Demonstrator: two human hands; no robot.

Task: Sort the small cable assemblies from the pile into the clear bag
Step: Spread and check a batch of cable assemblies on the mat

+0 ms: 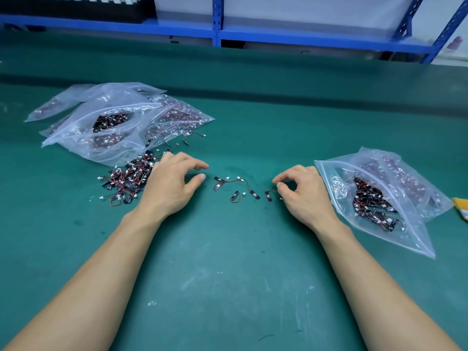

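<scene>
A pile of small cable assemblies (126, 182), black tabs with red wires and white plugs, lies on the green table left of centre. My left hand (172, 183) hovers at the pile's right edge, fingers loosely curled and holding nothing. Three loose assemblies (236, 184) lie between my hands. My right hand (301, 190) pinches one cable assembly (270, 195) at its wire, thumb against forefinger. The clear bag (374, 198) lies open just right of that hand, with several assemblies inside.
A heap of clear zip bags (119, 122) holding more assemblies lies behind the pile at the left. Blue shelving (217, 26) runs along the far side of the table. A yellow and white object (462, 206) peeks in at the right edge.
</scene>
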